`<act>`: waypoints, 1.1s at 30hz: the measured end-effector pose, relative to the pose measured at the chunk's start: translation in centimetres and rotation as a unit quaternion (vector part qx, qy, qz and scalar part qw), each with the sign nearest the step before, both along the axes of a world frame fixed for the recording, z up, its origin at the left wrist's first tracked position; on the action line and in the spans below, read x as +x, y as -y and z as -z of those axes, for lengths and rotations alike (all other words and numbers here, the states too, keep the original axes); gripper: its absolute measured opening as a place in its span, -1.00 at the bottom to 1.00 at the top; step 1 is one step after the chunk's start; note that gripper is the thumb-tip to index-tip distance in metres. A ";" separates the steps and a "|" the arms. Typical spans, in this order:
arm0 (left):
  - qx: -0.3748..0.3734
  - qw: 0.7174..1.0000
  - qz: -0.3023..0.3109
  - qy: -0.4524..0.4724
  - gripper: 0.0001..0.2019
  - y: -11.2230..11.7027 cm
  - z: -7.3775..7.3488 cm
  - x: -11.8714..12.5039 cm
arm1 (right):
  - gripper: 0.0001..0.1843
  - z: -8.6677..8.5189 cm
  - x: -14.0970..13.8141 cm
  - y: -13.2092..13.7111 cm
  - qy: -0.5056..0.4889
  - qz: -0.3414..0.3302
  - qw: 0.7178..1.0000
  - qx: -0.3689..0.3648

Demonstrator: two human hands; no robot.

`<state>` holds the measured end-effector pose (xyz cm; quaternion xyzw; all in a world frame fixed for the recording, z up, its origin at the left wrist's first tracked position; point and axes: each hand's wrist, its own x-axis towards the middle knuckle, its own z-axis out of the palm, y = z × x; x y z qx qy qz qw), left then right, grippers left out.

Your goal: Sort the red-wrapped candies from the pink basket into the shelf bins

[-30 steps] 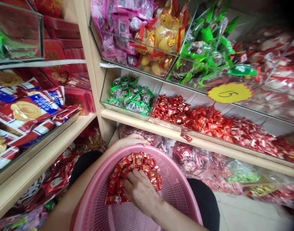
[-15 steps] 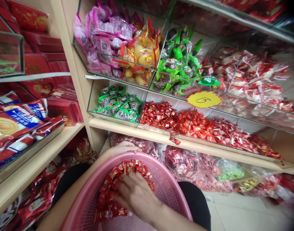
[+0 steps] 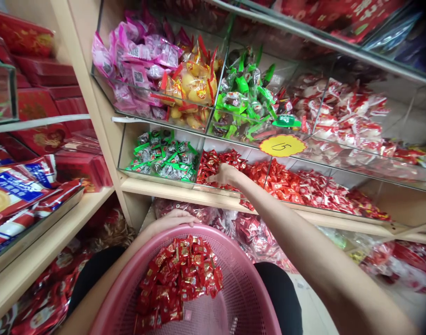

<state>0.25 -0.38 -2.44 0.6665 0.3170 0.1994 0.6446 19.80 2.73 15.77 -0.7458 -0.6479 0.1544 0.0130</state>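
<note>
A pink mesh basket rests on my lap and holds a heap of small red wrapped candies. My left hand grips the basket's far rim, fingers curled over it. My right hand reaches out to the shelf bin of red candies, closed in a loose grasp among the candies at the bin's left end. What the fingers hold is hidden.
A bin of green-wrapped sweets sits left of the red bin. Pink, yellow and green packs fill the bins above. A yellow price tag marked 5 hangs there. Biscuit packs lie on the left shelf. Bagged candy sits under the shelf.
My right hand left the basket and moved up and forward into the shelf bin of red candies. The view tilted upward. My left hand stayed on the rim.
</note>
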 end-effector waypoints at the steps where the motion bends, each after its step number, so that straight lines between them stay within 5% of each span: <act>1: 0.001 1.000 0.002 0.001 -0.69 -0.1 0.0 0.0 | -0.65 0.2 -0.4 -0.5 0.005 -0.001 0.999 -0.039; 11: -0.006 1.000 -0.008 -0.005 -0.69 0.1 -0.6 0.1 | -0.79 0.4 -1.2 -1.3 0.017 -0.026 0.994 -0.109; 22: -0.011 1.000 -0.002 0.008 -0.70 0.5 -1.1 0.2 | -0.80 0.1 -0.4 -0.9 -0.012 -0.038 0.994 -0.102; 25: -0.018 1.000 -0.001 0.000 -0.68 0.5 -1.0 0.1 | -0.79 -1.3 1.3 0.8 -0.053 -0.049 0.995 -0.066; 29: -0.021 1.000 -0.009 -0.013 -0.65 0.6 -0.9 0.1 | -0.79 -2.4 3.7 5.0 -0.225 -0.081 0.967 0.087; 33: -0.042 0.999 -0.001 0.021 -0.69 0.8 -1.2 0.3 | -0.76 0.4 3.8 12.0 -0.345 -0.154 0.919 0.115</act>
